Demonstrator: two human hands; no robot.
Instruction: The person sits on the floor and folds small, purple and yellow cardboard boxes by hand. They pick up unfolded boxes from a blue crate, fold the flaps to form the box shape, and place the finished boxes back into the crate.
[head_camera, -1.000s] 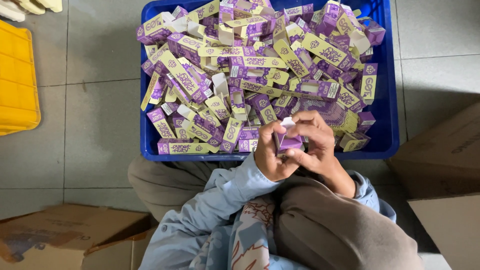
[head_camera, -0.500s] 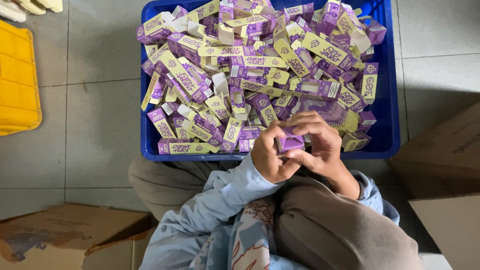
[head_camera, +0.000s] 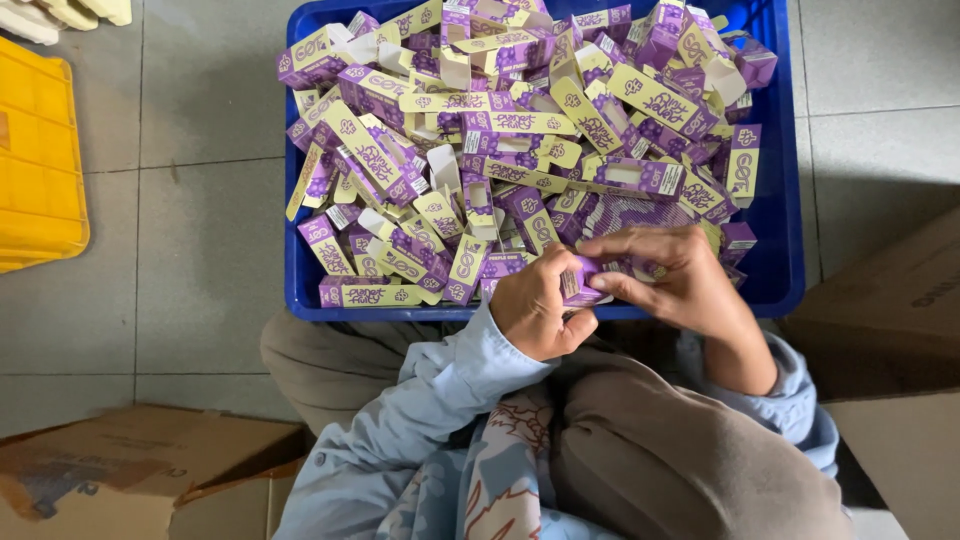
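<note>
Seen from above: both hands closed on one small purple carton (head_camera: 578, 283), held over the near edge of a blue crate (head_camera: 785, 262), just above the heap inside. Left hand (head_camera: 533, 312) wrapped round the carton's left end, thumb pressing underneath; right hand (head_camera: 672, 283) arched over the other end, fingertips (head_camera: 612, 288) pinching a flap (whether tucked in or not, cannot tell from this angle). Hands touching each other across the little box, no gap between them.

Crate filled almost to the rim with more purple-and-cream cartons (head_camera: 500, 150), lying every way, many with flaps sticking out, piled thickest toward the far edge and thinner at the near right corner. Crate resting on a grey tiled floor (head_camera: 190, 230). Off the crate's left side, well apart, a yellow tray (head_camera: 40, 170); flattened brown cardboard (head_camera: 130, 470) by the near left, another brown box (head_camera: 890, 330) by the near right. Light-blue sleeves and a brown lap below the hands.

Judged from the grip: best done by keeping the body square with the left hand, not crushing the thin card walls, while the right fingertips fold along the scored crease rather than across it. Worth steadying the work low over the crate, so a slipped carton drops back among the others rather than onto the tiles.
</note>
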